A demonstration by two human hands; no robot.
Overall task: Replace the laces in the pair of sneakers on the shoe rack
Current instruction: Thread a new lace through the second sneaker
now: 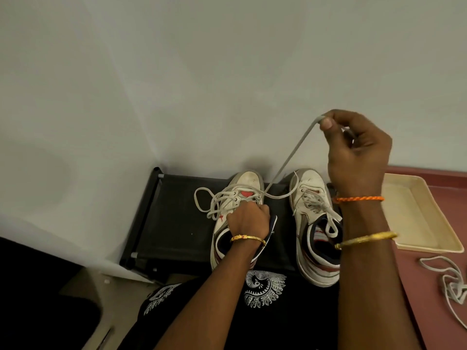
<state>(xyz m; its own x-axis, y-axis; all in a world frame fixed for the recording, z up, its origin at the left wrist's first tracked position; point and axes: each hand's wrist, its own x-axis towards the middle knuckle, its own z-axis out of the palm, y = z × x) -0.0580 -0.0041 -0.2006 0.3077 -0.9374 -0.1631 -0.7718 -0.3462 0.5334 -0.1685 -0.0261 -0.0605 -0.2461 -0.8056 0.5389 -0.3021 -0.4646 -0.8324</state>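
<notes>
Two white sneakers stand side by side on the black shoe rack [174,213], toes toward the wall. My left hand [249,218] rests on the left sneaker [246,183], fingers curled at its eyelets over the tongue. A white lace [288,160] runs taut from that sneaker up to my right hand [356,152], which pinches it between thumb and fingers high above the shoes. Loose loops of the same lace lie to the left of the shoe. The right sneaker [310,198] stands laced, with a loop over its collar.
A cream tray [419,218] sits on the reddish surface right of the rack. A loose white lace [452,286] lies in front of it. A pale wall stands close behind the rack. My dark printed clothing fills the foreground.
</notes>
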